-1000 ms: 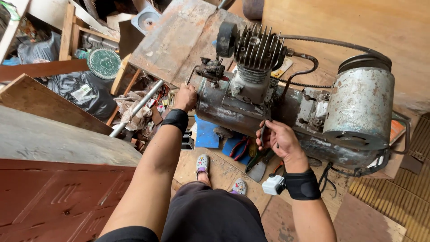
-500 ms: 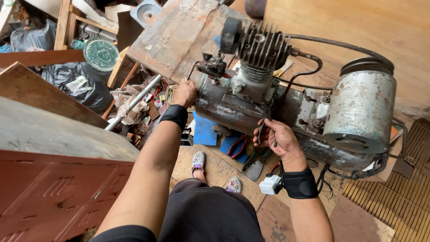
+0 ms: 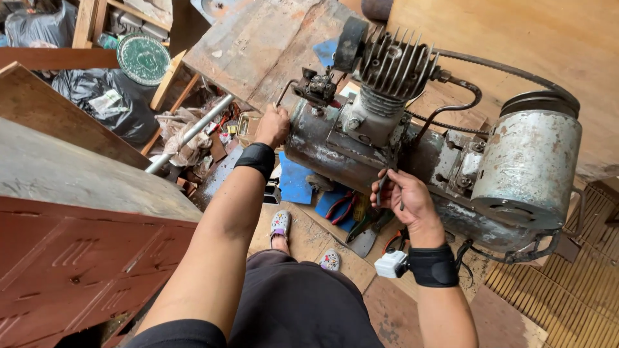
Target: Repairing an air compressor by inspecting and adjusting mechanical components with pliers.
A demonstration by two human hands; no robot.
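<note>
I see the old air compressor (image 3: 412,161) lying across the middle of the view, its long axis running from upper left to lower right. The rusty tank end points to the upper left, and the big grey motor drum (image 3: 525,167) sits at the lower right end. The finned cylinder head (image 3: 393,64) stands up and tilts away from me.

My left hand (image 3: 272,125) is on the left end of the tank, fingers curled around its edge. My right hand (image 3: 407,200) is against the lower side of the tank, fingers narrow around a thin dark tool (image 3: 382,187); I cannot tell which kind.

On the left, the red metal cabinet (image 3: 77,258) is close to my left arm, so little room there. Below the tank, my feet stand on the floor near pliers with red handles (image 3: 342,206). The wooden bench (image 3: 258,38) lies just behind the tank.
</note>
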